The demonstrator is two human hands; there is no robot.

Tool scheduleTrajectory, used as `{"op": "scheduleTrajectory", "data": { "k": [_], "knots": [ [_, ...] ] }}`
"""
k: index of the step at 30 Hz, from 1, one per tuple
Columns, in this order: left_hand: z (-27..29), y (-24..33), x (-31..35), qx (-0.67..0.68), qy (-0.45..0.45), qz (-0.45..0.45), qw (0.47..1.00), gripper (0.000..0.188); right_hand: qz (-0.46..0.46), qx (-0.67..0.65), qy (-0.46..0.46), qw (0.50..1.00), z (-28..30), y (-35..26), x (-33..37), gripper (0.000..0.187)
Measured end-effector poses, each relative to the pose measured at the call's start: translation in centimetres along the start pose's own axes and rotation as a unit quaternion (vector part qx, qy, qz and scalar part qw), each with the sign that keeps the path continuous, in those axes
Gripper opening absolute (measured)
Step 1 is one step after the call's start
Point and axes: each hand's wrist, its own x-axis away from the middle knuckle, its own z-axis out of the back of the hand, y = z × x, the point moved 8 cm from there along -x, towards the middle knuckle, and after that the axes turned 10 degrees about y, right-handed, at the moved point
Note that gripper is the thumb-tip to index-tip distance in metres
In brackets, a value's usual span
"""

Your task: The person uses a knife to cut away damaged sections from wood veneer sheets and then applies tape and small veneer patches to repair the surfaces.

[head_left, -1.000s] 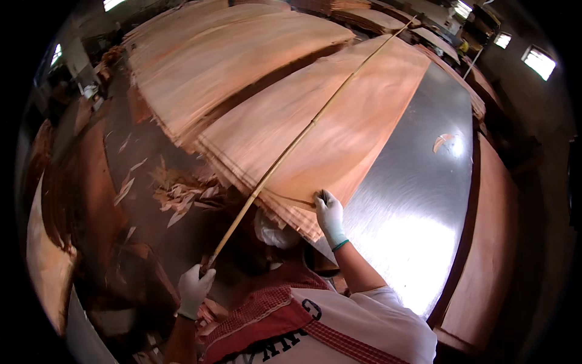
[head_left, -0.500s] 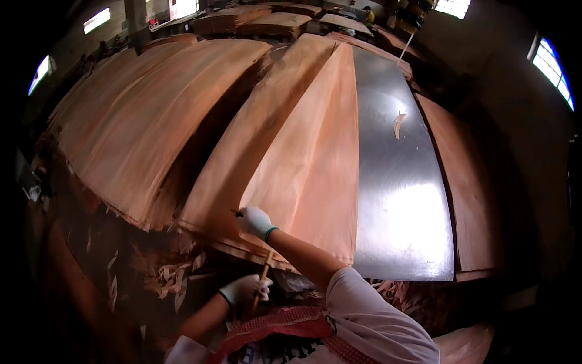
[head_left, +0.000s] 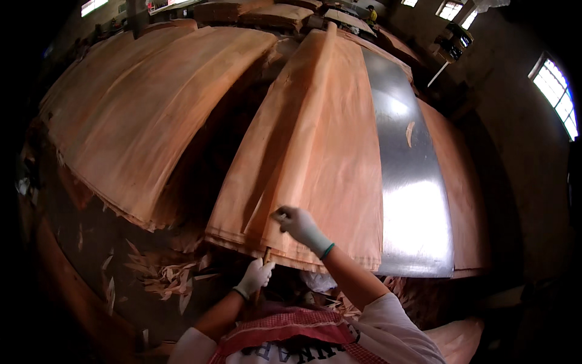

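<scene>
So the left hand, in a white knit glove, is down low just off the near edge of the veneer stack, fingers curled tight around a thin tan wooden stick, with only a short bit of it showing. Right hand, white glove with a teal cuff, is further up and over the sheet, forearm slanting in from the lower right, back of the hand up, fingers bent in. Fingertips look bunched by the rolled edge, but can't tell if they're actually pinching it. The pinkish-tan wood veneer sheet lies on top of the stack, left of a shiny grey metal panel.
</scene>
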Motion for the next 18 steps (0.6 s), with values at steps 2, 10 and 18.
{"op": "scheduleTrajectory", "data": {
  "k": [2, 10, 18],
  "knots": [
    [2.1, -0.2, -1.3, -0.044, 0.037, -0.051, 0.997, 0.023, 0.008, 0.061, 0.108, 0.992, 1.6, 2.3, -1.8, 0.040],
    [1.3, 3.7, 2.1, -0.069, 0.102, -0.104, 0.987, 0.022, -0.080, 0.172, 0.166, 0.968, -4.1, 5.7, -3.6, 0.050],
    [5.2, 14.8, 9.9, -0.297, 0.239, -0.262, 0.887, 0.026, -0.040, -0.120, 0.301, 0.945, -7.9, -5.0, -3.5, 0.030]
  ]
}}
